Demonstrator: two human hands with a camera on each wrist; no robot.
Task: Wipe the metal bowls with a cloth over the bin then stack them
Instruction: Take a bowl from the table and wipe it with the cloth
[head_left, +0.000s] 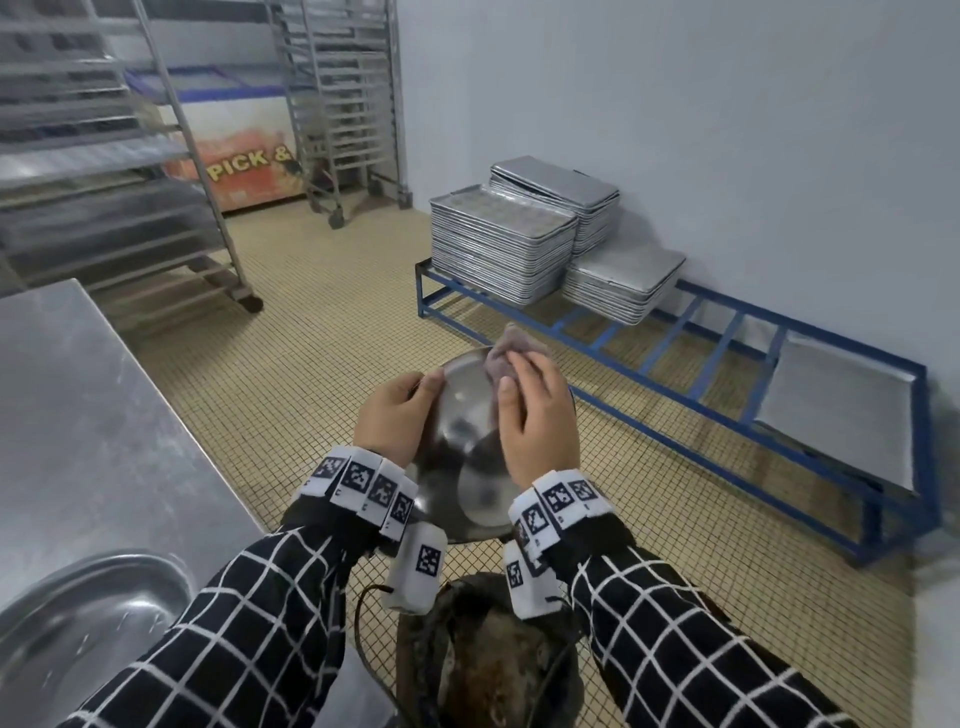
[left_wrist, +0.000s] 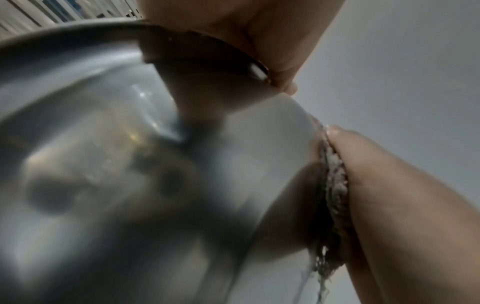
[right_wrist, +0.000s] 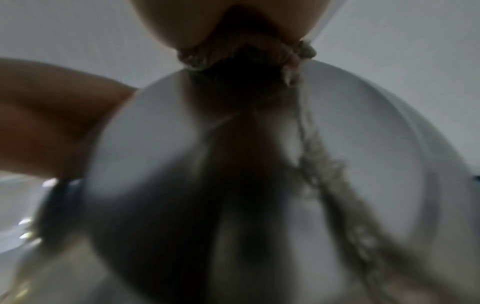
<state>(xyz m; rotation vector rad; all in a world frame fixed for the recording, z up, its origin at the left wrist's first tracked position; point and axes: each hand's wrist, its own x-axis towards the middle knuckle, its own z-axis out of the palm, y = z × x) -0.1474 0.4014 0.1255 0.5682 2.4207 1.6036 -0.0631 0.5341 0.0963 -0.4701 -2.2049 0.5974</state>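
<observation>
A shiny metal bowl (head_left: 467, 441) is held tilted, its outer side toward me, above a dark bin (head_left: 488, 654) with waste in it. My left hand (head_left: 397, 415) grips the bowl's left rim, fingers curled over the edge. My right hand (head_left: 535, 415) presses a grey-pink cloth (head_left: 506, 353) against the bowl's upper outer side. In the left wrist view the bowl (left_wrist: 130, 164) fills the frame, with the cloth (left_wrist: 335, 185) squeezed between it and the right hand. The right wrist view shows the cloth (right_wrist: 249, 53) bunched under the palm on the bowl (right_wrist: 363, 144).
A steel table (head_left: 93, 415) stands at my left, with another metal bowl (head_left: 83, 639) at its near end. Stacks of baking trays (head_left: 498, 239) sit on a low blue rack (head_left: 727, 374) along the right wall. Wheeled tray racks (head_left: 156, 156) stand behind on the tiled floor.
</observation>
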